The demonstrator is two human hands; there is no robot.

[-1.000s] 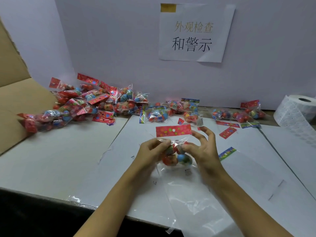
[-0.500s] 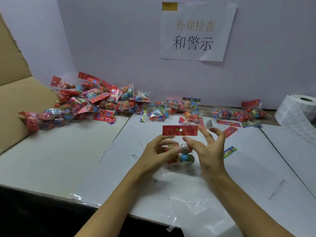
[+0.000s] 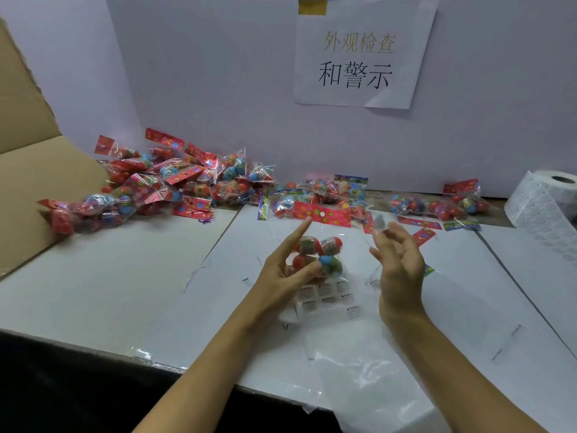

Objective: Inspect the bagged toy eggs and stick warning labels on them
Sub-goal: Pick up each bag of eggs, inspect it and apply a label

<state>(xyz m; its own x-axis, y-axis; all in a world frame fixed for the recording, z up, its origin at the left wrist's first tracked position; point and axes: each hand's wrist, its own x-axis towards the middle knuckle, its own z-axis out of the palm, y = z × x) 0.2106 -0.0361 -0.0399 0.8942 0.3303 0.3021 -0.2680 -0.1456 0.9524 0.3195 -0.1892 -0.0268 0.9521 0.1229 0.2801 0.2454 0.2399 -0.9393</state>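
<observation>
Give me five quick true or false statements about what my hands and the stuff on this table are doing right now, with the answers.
1. The left hand holds a clear bag of toy eggs with a red card header. True.
2. The right hand grips that bag too. False: it is apart from the bag, with a small clear sticker at its fingertips.
3. The white roll of labels stands at the table's right edge. True.
4. The big pile of bagged eggs lies at the right. False: it is at the left, by the brown cardboard.
5. A clear sheet of warning labels lies under the held bag. True.
</observation>
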